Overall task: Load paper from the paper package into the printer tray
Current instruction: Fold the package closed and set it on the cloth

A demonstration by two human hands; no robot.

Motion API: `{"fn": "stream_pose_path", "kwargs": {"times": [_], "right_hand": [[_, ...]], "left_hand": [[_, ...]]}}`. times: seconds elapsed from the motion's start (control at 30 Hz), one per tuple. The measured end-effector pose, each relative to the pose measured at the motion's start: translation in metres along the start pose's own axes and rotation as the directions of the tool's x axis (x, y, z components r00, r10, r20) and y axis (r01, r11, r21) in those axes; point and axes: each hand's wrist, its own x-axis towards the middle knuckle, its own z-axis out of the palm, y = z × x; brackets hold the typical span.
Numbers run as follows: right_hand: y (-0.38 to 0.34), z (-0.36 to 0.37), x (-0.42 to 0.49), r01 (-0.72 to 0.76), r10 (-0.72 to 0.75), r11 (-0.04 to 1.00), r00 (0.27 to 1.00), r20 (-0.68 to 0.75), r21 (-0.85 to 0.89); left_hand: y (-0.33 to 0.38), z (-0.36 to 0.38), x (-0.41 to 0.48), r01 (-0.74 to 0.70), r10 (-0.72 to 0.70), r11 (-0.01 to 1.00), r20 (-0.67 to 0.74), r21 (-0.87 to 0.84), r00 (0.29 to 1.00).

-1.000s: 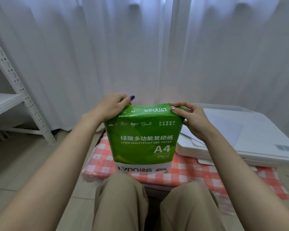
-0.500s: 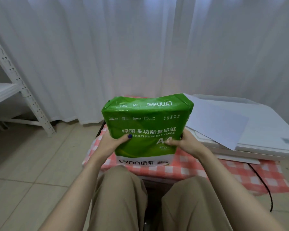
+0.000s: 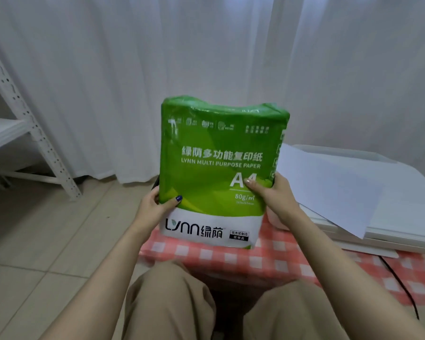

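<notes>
Right, the paper pack (image 3: pixel 219 168) is upright in front of me, green w/ a white band at the bottom. It's held by its lower half between both hands, over the near-left part of the red checked cloth (image 3: pixel 268 261). I can't tell if its bottom edge touches the cloth. Top of the wrapper looks crumpled; can't tell if it's open.

I see the left hand (image 3: pixel 152 207) gripping the left edge, thumb on the front, other fingers behind the pack. The right hand (image 3: pixel 272 195) grips the right edge, thumb across the "A4" print, other fingers hidden behind.

A white printer (image 3: pixel 402 192) sits on the cloth to the right, w/ a loose sheet (image 3: pixel 329 187) on top. A black cable (image 3: pixel 400 283) crosses the cloth's right end. Behind is a white curtain (image 3: pixel 206 57), and a shelf rack (image 3: pixel 35 133) stands far left.
</notes>
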Motion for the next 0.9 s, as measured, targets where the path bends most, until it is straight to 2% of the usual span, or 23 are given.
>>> {"fn": "stream_pose_path", "kwargs": {"times": [0.07, 0.13, 0.3, 0.43, 0.63, 0.9], "right_hand": [[0.002, 0.013, 0.005, -0.032, 0.041, 0.988, 0.997, -0.061, 0.149], [0.008, 0.023, 0.008, -0.066, 0.09, 0.974, 0.991, -0.102, 0.217], [0.03, 0.038, 0.019, -0.191, 0.221, 0.961, 0.965, -0.14, 0.201], [0.044, 0.045, 0.035, -0.27, 0.3, 0.94, 0.945, -0.131, 0.209], [0.062, 0.057, 0.056, -0.252, 0.237, 0.964, 0.96, -0.149, -0.085], [0.071, 0.067, 0.082, -0.181, 0.175, 0.982, 0.977, -0.118, -0.044]], "left_hand": [[0.0, 0.0, 0.009, 0.032, -0.033, 0.998, -0.028, -0.047, 0.999], [-0.006, 0.002, 0.013, 0.09, -0.094, 0.992, -0.038, -0.094, 0.995], [-0.035, 0.008, 0.023, 0.259, -0.283, 0.942, -0.09, -0.212, 0.955], [-0.044, 0.015, 0.037, 0.325, -0.362, 0.915, -0.128, -0.24, 0.923], [-0.043, 0.019, 0.069, 0.406, -0.446, 0.89, -0.206, -0.209, 0.871], [-0.056, 0.015, 0.106, 0.398, -0.417, 0.908, -0.187, -0.13, 0.889]]}}
